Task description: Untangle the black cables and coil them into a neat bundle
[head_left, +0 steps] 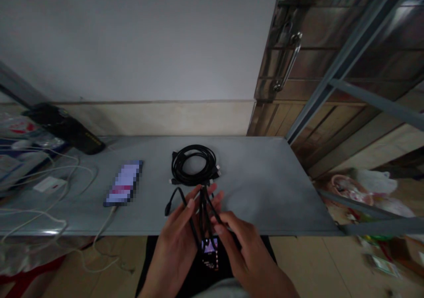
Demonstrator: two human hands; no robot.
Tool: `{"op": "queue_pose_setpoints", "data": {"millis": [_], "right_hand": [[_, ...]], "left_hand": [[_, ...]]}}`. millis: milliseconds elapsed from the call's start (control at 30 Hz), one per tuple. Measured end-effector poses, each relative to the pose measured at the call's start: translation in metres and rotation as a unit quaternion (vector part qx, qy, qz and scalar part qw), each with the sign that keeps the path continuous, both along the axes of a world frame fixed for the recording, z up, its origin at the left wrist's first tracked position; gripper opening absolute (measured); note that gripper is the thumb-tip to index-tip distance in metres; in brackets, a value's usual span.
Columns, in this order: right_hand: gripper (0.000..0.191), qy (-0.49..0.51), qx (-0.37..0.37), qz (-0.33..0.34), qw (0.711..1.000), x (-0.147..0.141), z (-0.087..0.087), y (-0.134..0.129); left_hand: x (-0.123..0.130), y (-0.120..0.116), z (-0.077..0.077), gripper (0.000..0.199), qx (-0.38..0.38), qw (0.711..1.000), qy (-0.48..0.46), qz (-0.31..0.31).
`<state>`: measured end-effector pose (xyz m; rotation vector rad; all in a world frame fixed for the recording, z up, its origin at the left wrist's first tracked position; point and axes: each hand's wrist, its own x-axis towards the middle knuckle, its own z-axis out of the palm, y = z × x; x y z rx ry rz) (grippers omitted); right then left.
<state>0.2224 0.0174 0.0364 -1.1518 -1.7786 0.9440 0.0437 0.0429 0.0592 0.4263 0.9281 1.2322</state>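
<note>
Strands of a thin black cable [202, 214] hang in loops between my two hands at the table's front edge. My left hand [180, 229] is closed round the strands, and one end with a black plug [168, 208] sticks out to its left. The thumb and fingers of my right hand [236, 236] pinch the cable from the right side. Just beyond my fingertips, a coiled bundle of black cable [194, 165] lies on the grey table [265, 179], with several plugs showing round its rim.
A phone [123, 184] with a white cable lies left of the coil. Further left are a black cylindrical case [64, 128], tangled white wires and a small white box [49, 184]. A metal frame [347, 46] rises at the right. A basket [351, 190] and bags sit beyond the table's right end.
</note>
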Motion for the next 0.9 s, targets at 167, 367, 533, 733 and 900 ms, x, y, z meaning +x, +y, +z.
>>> {"op": "queue_pose_setpoints", "data": {"millis": [167,367,533,733,900], "right_hand": [[0.022,-0.024,-0.001,0.03,0.999,-0.003,0.01,-0.001],[0.025,-0.028,0.013,0.094,0.995,-0.004,0.033,0.013],[0.028,-0.046,0.148,0.11,0.982,-0.014,0.031,0.032],[0.038,-0.232,0.33,0.128,0.906,-0.022,0.001,0.094],[0.013,-0.345,0.373,0.122,0.852,-0.023,-0.024,0.169]], "left_hand": [[0.005,0.001,0.026,0.039,0.023,0.999,-0.029,0.022],[0.005,0.013,0.049,0.03,0.099,0.995,-0.026,-0.007],[-0.013,0.026,0.055,0.034,0.147,0.987,0.049,-0.045],[-0.048,0.072,0.038,0.04,0.202,0.946,0.237,-0.094],[-0.081,0.14,-0.011,0.041,0.242,0.838,0.488,0.001]]}}
